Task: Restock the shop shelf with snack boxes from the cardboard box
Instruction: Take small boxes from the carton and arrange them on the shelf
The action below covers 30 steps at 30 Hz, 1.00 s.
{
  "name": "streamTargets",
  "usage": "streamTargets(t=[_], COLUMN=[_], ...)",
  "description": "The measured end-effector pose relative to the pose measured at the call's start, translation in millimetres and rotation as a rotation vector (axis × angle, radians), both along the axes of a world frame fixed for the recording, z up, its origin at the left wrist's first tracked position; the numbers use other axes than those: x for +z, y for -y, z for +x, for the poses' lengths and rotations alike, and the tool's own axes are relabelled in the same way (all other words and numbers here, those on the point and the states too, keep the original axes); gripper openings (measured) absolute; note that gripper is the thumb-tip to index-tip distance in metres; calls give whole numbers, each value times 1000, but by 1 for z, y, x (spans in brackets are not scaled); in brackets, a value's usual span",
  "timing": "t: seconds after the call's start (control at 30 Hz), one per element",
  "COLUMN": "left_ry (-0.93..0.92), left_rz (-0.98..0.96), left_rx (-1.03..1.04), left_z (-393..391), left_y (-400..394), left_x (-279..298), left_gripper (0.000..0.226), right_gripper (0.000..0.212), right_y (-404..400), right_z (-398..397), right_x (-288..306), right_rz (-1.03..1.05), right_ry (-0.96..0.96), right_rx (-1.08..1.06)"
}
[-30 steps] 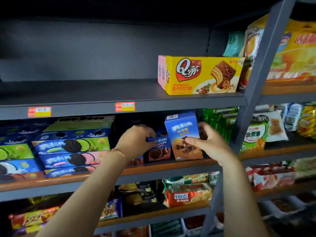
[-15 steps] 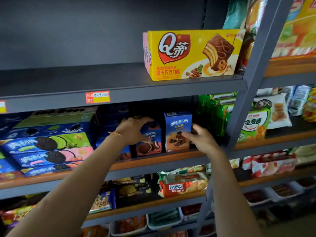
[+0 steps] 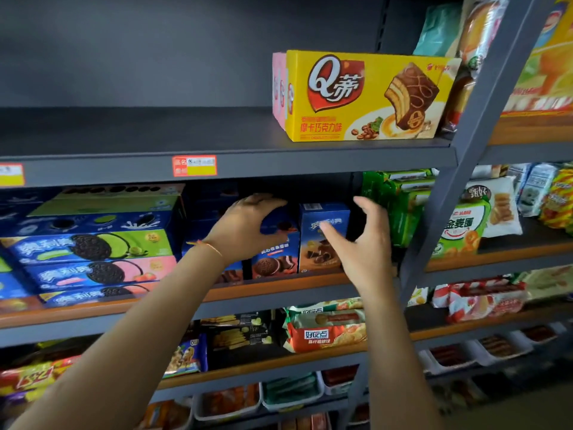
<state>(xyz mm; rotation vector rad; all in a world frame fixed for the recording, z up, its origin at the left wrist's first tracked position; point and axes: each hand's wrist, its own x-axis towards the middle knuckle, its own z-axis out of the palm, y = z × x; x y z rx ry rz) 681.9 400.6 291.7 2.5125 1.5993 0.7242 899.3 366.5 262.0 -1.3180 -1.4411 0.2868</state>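
A tall blue snack box (image 3: pixel 322 240) stands upright at the front of the middle shelf (image 3: pixel 279 287). My right hand (image 3: pixel 364 246) hovers just in front and to the right of it, fingers spread, holding nothing. A shorter blue box with chocolate biscuits (image 3: pixel 274 259) stands to its left. My left hand (image 3: pixel 248 226) arches over that box's top left corner, fingers stretched along its top and thumb at its front. The cardboard box is out of view.
Stacked blue cookie boxes (image 3: pixel 90 249) fill the middle shelf's left. Green packs (image 3: pixel 400 206) sit right of the tall box. A yellow cake box (image 3: pixel 366 97) stands on the upper shelf (image 3: pixel 155 141). A grey upright post (image 3: pixel 446 206) runs on the right. Lower shelves hold snacks.
My right hand has let go of the tall blue box, which now stands on the shelf, and has drawn back with fingers spread. The left hand's grip on the shorter box has loosened.
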Motion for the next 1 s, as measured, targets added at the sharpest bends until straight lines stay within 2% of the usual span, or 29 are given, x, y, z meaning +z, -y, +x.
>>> streamTargets(t=[0.07, 0.1, 0.13, 0.23, 0.33, 0.5, 0.6, 0.77, 0.87, 0.93, 1.0], left_ry=[288, 416, 534, 816, 936, 1046, 977, 967, 815, 639, 471], left_rz=[160, 191, 182, 35, -27, -43, -180, -396, -416, -378, -366], left_rx=[-7, 10, 45, 204, 474, 1106, 1404, 1565, 1592, 1564, 1561], left_z=[-12, -22, -36, -96, -176, -310, -386, -486, -545, -578, -605], left_y=[28, 44, 59, 105, 153, 252, 320, 410, 444, 458, 467], left_x=[-2, -6, -13, -50, -105, -218, -292, -381, -418, -443, -473], left_gripper=[33, 21, 17, 15, 21, 22, 25, 18, 25, 31, 20], right_gripper=[29, 17, 14, 29, 30, 28, 22, 10, 13, 20, 31], right_y=[21, 28, 36, 46, 55, 115, 162, 217, 239, 246, 248], right_z=[-41, -62, -84, -153, -236, -402, -497, -627, -704, -747, -784], right_x=[7, 6, 4, -22, -64, -153, -219, -296, -344, -382, -423], right_rz=[246, 288, 253, -36, -323, -669, -826, -863, -936, -959, -1000], right_ry=[-50, -67, -99, -185, -167, 149, 292, 463, 611, 715, 826], right_rx=[67, 167, 291, 652, 873, 1159, 1218, 1215, 1176, 1153, 1115])
